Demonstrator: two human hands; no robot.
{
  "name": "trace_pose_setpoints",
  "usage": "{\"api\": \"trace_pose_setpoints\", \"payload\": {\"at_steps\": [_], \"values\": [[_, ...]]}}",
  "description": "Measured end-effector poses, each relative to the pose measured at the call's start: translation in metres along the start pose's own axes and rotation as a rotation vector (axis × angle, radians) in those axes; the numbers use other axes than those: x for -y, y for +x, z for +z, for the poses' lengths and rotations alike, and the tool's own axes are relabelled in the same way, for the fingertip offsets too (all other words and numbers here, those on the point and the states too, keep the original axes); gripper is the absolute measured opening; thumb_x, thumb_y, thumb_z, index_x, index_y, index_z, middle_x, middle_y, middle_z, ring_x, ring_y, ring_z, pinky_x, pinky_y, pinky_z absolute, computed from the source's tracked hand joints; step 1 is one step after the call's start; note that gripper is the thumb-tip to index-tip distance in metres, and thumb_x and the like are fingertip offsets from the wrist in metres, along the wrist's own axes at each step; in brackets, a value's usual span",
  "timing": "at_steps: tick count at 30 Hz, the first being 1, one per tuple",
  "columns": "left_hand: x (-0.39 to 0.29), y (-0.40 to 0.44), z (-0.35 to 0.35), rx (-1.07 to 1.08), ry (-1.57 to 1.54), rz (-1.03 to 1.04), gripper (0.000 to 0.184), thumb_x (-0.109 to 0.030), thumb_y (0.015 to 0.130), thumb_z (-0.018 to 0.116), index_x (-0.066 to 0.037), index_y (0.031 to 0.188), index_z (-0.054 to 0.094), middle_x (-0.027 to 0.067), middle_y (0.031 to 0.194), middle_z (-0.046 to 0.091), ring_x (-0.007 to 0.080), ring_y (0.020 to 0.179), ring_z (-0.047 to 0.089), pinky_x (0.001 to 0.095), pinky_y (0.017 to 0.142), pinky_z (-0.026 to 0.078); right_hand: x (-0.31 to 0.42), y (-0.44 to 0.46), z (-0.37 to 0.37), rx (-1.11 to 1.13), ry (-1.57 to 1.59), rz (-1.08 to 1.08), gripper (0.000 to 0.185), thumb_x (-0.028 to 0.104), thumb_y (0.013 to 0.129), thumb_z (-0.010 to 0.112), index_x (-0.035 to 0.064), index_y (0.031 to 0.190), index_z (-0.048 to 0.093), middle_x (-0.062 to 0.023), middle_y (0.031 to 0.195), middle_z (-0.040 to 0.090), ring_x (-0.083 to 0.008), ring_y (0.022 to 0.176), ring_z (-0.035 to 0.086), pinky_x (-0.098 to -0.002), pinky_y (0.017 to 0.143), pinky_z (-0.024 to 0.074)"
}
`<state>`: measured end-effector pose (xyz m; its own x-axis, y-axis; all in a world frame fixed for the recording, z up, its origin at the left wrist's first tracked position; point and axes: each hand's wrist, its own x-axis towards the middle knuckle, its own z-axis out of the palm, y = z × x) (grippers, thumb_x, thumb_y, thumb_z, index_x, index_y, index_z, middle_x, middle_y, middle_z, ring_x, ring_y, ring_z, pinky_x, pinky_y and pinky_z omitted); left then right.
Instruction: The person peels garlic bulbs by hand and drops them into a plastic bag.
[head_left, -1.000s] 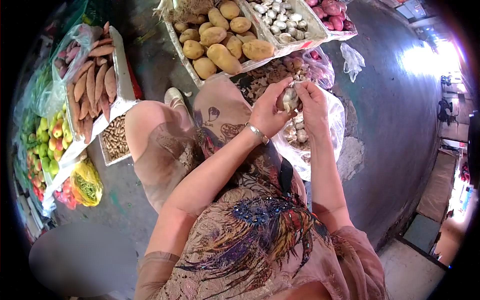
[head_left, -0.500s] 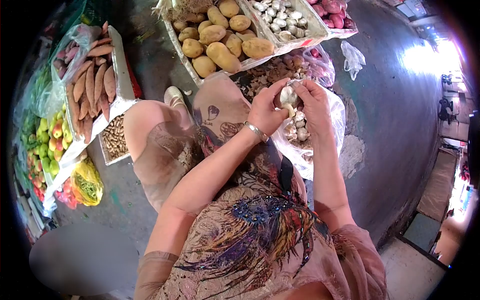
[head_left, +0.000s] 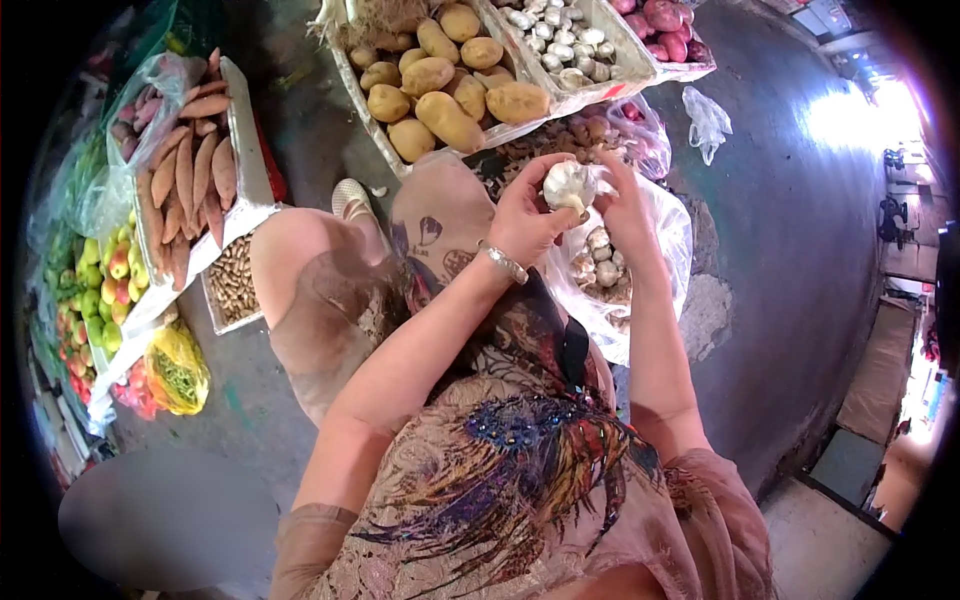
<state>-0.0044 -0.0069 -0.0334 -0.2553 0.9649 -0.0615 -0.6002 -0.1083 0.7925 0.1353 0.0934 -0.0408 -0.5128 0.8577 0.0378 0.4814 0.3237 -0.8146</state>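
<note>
A whitish garlic bulb (head_left: 570, 187) is gripped in my left hand (head_left: 530, 212), its stem end toward me and my thumb near that end. Close by the bulb's right side is my right hand (head_left: 628, 215), its fingers stretched and slightly apart, a little blurred; I cannot make out anything in them. Below both hands lies an open clear plastic bag (head_left: 672, 240) with several garlic bulbs (head_left: 605, 268) in it. Loose brownish peelings (head_left: 545, 143) lie just beyond my hands.
Ahead stand a crate of potatoes (head_left: 445, 118), a box of garlic (head_left: 565, 45) and red onions (head_left: 668, 18). On the left are sweet potatoes (head_left: 190, 175), peanuts (head_left: 233, 285), apples and pears (head_left: 110, 285) and a yellow bag (head_left: 178, 370). A crumpled plastic bag (head_left: 706, 125) lies on the floor.
The garlic bulb has turned in my left hand and shows more of its white side. My right fingers, earlier pressed on the bulb, have shifted up and right from it.
</note>
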Motion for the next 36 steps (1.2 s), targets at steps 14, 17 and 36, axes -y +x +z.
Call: {"api": "trace_pose_setpoints", "payload": {"at_steps": [14,17,36], "values": [[0.019,0.006,0.001,-0.137,0.502,-0.034,0.019,0.007,0.084,0.051,0.002,0.101,0.055,0.0070,0.084,0.062,0.0100,0.065,0.058,0.0245,0.051,0.047,0.029,-0.018,-0.009,0.380,0.866,0.247,0.068,0.003,0.074,0.072,0.0104,0.135,0.042,-0.0020,0.115,0.056,-0.0142,0.100,0.055,-0.0305,0.086,0.0478],[-0.003,0.005,0.011,-0.177,0.399,-0.198,0.006,0.003,0.087,0.052,0.001,0.090,0.057,0.0056,0.072,0.062,0.0096,0.051,0.055,0.0240,0.044,0.043,0.005,-0.012,-0.002,0.304,1.105,0.373,0.061,0.002,0.076,0.068,0.0092,0.132,0.044,-0.0016,0.109,0.058,-0.0137,0.089,0.056,-0.0310,0.074,0.0495],[0.008,0.015,0.003,-0.230,0.217,-0.243,0.015,-0.012,0.089,0.056,-0.004,0.102,0.058,0.0046,0.081,0.062,0.0097,0.059,0.055,0.0233,0.052,0.043,-0.096,0.014,0.004,0.198,0.601,0.835,0.031,0.019,0.089,0.053,0.0015,0.115,0.055,-0.0102,0.099,0.064,-0.0176,0.080,0.064,-0.0261,0.061,0.0493]]}}
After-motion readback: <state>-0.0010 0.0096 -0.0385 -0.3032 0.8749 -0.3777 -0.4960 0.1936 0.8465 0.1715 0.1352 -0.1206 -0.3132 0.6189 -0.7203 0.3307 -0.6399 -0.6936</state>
